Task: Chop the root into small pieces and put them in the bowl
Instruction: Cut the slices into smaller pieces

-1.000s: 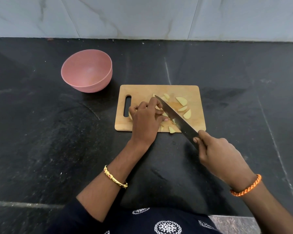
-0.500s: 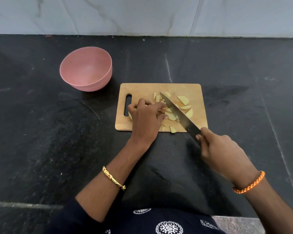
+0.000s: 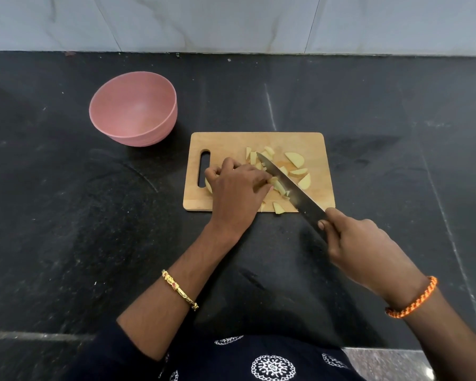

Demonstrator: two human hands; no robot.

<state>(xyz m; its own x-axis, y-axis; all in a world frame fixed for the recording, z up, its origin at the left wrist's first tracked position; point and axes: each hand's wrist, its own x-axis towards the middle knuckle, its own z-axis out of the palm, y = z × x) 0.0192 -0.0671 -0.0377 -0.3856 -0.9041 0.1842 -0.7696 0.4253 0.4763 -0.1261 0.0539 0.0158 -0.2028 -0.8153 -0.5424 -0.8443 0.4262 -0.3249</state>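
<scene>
Left grip (image 3: 237,188) curled over root (image 3: 209,185) on cutting board (image 3: 259,140); right grip (image 3: 352,237) clamped on knife (image 3: 289,185). Blade hard beside knuckles, could nick fingers. Bowl (image 3: 134,110) left of board, unfilled.

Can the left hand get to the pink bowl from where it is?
Probably yes. The left hand rests on the cutting board, and only bare black counter lies between it and the pink bowl.

Pink bowl (image 3: 134,110), tan wooden board (image 3: 226,141), pale yellow pieces (image 3: 294,158), black counter (image 3: 66,215)
</scene>
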